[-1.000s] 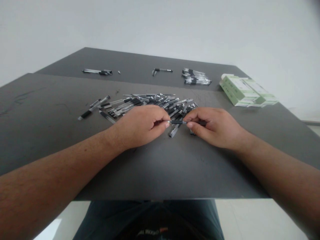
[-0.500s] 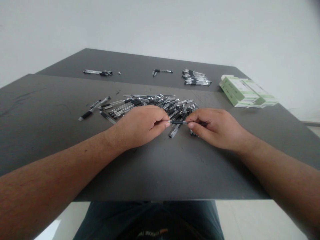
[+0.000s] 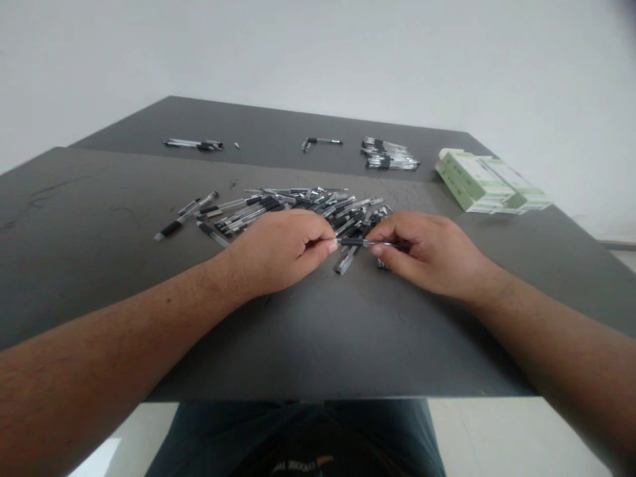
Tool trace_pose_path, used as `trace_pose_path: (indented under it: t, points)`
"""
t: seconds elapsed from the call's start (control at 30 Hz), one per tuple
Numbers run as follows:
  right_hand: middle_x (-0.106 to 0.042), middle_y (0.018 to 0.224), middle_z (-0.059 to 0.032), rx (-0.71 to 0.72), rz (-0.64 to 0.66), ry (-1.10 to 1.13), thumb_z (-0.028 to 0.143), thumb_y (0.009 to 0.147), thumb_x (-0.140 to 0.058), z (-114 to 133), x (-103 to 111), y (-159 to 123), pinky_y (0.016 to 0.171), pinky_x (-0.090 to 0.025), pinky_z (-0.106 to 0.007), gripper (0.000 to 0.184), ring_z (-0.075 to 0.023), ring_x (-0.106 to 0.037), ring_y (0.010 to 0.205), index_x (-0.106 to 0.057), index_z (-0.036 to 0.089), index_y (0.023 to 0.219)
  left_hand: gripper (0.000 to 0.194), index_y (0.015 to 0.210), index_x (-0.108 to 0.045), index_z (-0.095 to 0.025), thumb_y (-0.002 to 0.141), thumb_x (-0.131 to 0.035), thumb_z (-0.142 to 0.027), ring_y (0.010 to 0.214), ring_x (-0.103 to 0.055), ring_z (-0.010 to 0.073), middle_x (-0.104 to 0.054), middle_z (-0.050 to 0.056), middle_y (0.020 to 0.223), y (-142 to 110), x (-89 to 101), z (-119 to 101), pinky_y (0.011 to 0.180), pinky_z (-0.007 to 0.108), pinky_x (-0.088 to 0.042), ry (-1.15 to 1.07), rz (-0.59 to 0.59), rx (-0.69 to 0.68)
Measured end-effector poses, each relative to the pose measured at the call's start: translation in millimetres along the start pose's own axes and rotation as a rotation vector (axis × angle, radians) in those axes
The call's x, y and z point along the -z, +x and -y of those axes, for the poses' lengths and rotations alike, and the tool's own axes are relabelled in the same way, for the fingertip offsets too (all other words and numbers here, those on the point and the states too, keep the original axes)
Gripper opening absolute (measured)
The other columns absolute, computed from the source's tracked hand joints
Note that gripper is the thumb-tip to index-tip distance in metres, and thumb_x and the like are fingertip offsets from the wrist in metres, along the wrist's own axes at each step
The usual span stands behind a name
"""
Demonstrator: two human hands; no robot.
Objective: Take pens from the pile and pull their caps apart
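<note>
A pen (image 3: 352, 242) with a black grip lies level between my two hands, just above the near side of a heap of pens (image 3: 258, 211). The thumb and forefinger of my left hand (image 3: 285, 255) pinch its left end. Around the barrel, to the right of the grip, close the thumb and fingers of my right hand (image 3: 427, 252); the pen's right part runs under those fingers and is partly hidden. One loose clear pen part (image 3: 344, 260) sticks out of the heap below the held pen.
Two green-and-white boxes (image 3: 477, 182) rest at the right. At the back are a bundle of pens (image 3: 390, 154), a pen with small loose pieces (image 3: 324, 141) and a few more pens (image 3: 193, 144). Other pens (image 3: 186, 215) lie left of the heap on the dark table (image 3: 318, 351).
My right fingers have loosened slightly, so more of the pen's barrel shows between them. My left hand keeps its pinch in nearly the same place.
</note>
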State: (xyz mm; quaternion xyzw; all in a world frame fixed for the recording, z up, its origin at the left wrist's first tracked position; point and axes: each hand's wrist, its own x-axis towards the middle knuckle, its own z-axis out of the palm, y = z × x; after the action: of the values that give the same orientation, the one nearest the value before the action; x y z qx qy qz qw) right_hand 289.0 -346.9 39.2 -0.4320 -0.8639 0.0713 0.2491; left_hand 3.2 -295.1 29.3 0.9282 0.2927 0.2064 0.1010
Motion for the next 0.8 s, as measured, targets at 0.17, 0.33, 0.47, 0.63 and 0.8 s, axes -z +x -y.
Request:
trace_pose_path:
  t: [0.17, 0.33, 0.47, 0.63, 0.8]
  points:
    - [-0.084, 0.091, -0.0023, 0.022, 0.007, -0.021, 0.027, 0.105, -0.065, 0.2, 0.9, -0.9, 0.074, -0.055, -0.031, 0.014, -0.0199, -0.077, 0.080, -0.079, 0.025, 0.103, 0.032, 0.095, -0.079, -0.021, 0.109, -0.054, -0.036, 0.089, -0.072, 0.0225, -0.078, 0.005, 0.088, 0.9, -0.7, 2.5, 0.089, 0.035, -0.054, 0.001, 0.015, -0.016]
    - [-0.086, 0.093, -0.0029, 0.018, 0.031, -0.030, 0.028, 0.105, -0.064, -0.6, 0.8, -1.6, 0.075, -0.055, -0.032, 0.016, -0.0211, -0.079, 0.082, -0.080, 0.026, 0.103, 0.034, 0.095, -0.079, -0.020, 0.110, -0.052, -0.036, 0.087, -0.071, 0.0226, -0.077, 0.005, 0.087, 1.4, 0.8, 2.8, 0.087, 0.035, -0.052, 0.011, 0.023, -0.022]
    - [-0.085, 0.093, -0.0021, 0.002, 0.029, -0.002, 0.028, 0.104, -0.065, -0.6, -0.4, -0.6, 0.075, -0.056, -0.031, 0.015, -0.0201, -0.078, 0.082, -0.080, 0.026, 0.104, 0.032, 0.095, -0.079, -0.021, 0.108, -0.054, -0.036, 0.087, -0.071, 0.0225, -0.077, 0.004, 0.086, 0.7, 0.7, 1.2, 0.087, 0.035, -0.053, 0.008, 0.008, -0.018]
    - [-0.085, 0.095, -0.0017, 0.020, -0.025, 0.000, 0.026, 0.102, -0.069, -0.7, -1.7, -0.6, 0.075, -0.056, -0.030, 0.012, -0.0189, -0.079, 0.081, -0.079, 0.024, 0.107, 0.033, 0.096, -0.080, -0.020, 0.108, -0.053, -0.034, 0.085, -0.071, 0.0221, -0.077, 0.005, 0.087, 0.3, 0.2, 0.1, 0.085, 0.035, -0.052, 0.004, -0.013, -0.007]
    - [-0.085, 0.094, -0.0016, 0.064, -0.005, -0.023, 0.023, 0.105, -0.066, -1.8, -0.5, -1.3, 0.075, -0.055, -0.030, 0.013, -0.0192, -0.079, 0.083, -0.079, 0.024, 0.106, 0.032, 0.096, -0.080, -0.020, 0.108, -0.054, -0.035, 0.086, -0.071, 0.0221, -0.077, 0.004, 0.088, 0.2, -0.9, 1.6, 0.086, 0.035, -0.051, -0.004, -0.010, -0.017]
